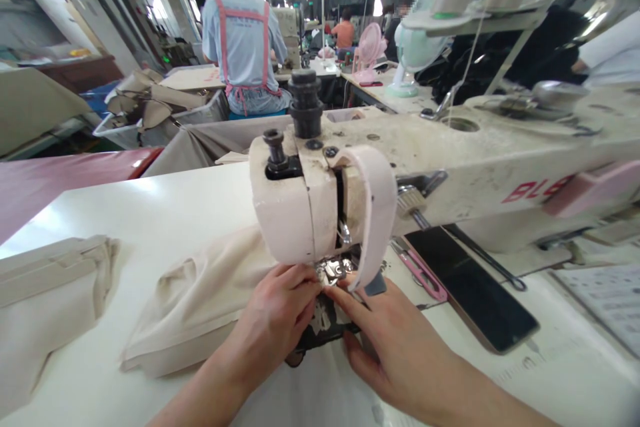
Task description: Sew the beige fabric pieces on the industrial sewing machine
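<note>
Head view, left hand bunched, right hand half open, near presser foot, grips unclear

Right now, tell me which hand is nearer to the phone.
Right. The right hand is to the left of the phone, near the presser foot; the left hand is farther off, beyond the right hand, by the tan fabric.

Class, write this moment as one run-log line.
left hand: at sewing machine foot; right hand: same; beige cloth: left of foot; phone: right of foot
</note>
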{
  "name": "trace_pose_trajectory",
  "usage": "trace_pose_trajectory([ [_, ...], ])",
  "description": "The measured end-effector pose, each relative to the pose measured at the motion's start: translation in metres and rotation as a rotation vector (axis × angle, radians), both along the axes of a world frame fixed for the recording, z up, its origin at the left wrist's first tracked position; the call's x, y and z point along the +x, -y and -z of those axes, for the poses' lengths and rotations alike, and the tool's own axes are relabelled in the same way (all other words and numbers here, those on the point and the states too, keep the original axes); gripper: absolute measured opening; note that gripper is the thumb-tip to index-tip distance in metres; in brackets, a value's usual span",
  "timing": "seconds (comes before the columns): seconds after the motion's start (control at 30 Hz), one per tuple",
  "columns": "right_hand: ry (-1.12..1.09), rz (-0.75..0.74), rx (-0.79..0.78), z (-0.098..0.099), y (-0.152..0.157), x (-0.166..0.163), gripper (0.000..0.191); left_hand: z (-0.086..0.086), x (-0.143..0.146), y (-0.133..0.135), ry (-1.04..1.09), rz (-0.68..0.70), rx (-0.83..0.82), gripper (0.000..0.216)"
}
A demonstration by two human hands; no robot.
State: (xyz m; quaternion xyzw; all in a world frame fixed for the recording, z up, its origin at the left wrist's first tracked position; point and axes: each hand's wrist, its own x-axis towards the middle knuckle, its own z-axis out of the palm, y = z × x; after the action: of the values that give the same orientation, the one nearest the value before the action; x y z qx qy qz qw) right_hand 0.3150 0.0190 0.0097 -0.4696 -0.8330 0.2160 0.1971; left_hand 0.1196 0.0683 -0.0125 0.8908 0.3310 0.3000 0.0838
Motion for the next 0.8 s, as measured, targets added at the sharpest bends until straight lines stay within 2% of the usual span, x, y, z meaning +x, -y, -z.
trace_pose_trajectory([
  [0.17,0.024,-0.020,0.015,0.000,-0.002,0.003,0.062,0.001,0.000,0.001,0.080,-0.031,-0.018,0.018],
  [0.37,0.049,-0.021,0.078,0.008,-0.005,0.002,0.060,0.000,0.002,-0.001,0.080,-0.043,-0.064,0.018],
  [0.63,0.092,-0.023,0.100,0.009,-0.005,0.001,0.063,-0.001,0.004,-0.004,0.085,-0.074,-0.020,0.023],
  [0.8,0.046,-0.019,0.077,0.009,-0.004,0.004,0.062,-0.001,0.004,-0.004,0.093,-0.086,-0.005,0.022],
])
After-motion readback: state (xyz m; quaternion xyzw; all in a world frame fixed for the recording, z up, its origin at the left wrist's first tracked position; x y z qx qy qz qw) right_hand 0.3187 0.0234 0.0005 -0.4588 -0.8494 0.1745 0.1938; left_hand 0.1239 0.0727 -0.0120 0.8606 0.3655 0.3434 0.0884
